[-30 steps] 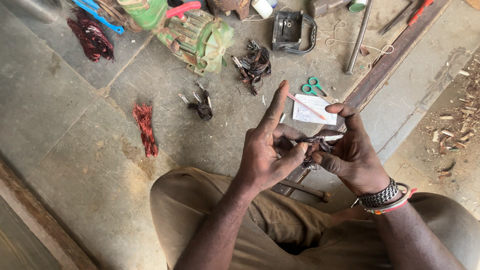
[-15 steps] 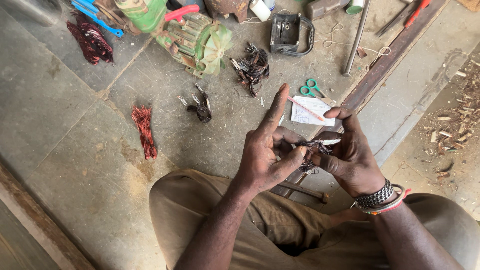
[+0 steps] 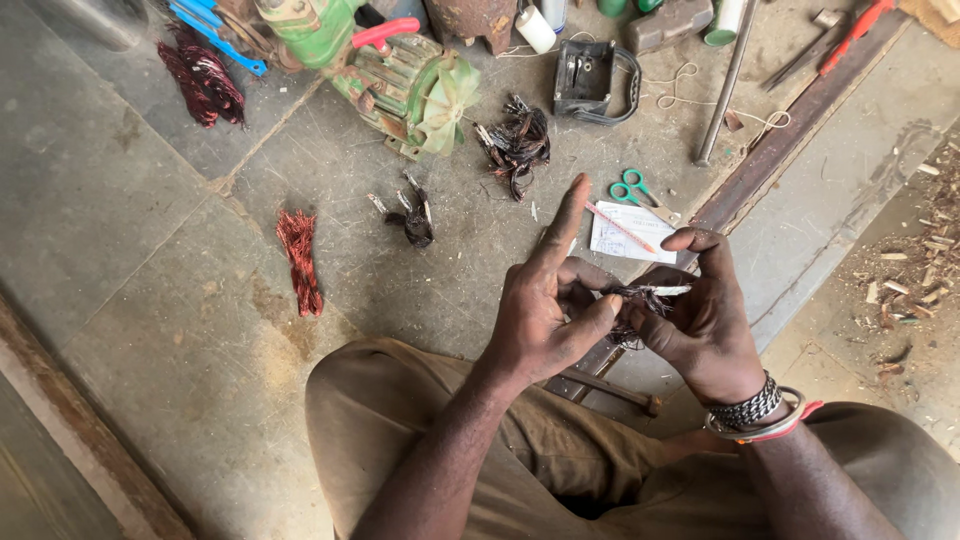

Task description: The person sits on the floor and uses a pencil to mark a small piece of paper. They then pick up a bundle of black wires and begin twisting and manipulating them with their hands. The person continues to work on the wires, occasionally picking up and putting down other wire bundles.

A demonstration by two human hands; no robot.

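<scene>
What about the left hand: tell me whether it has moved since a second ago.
No. The left hand keeps its place just below-left of the white paper, forefinger up, pinching the dark wire bundle with the right hand.

Grey concrete floor [image 3: 150, 300], cracked and dusty, under flat daylight; wood shavings [image 3: 915, 265] scattered beyond a rusty rail [image 3: 790, 130].

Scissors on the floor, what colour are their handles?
Green handles on the scissors, seen in the head view.

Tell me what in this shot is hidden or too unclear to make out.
- Head view: the dark wire bundle is mostly covered by the left hand and right hand; its shape stays unclear.
- The green motor is cut off by the top edge.
- The white card has markings too small.
</scene>
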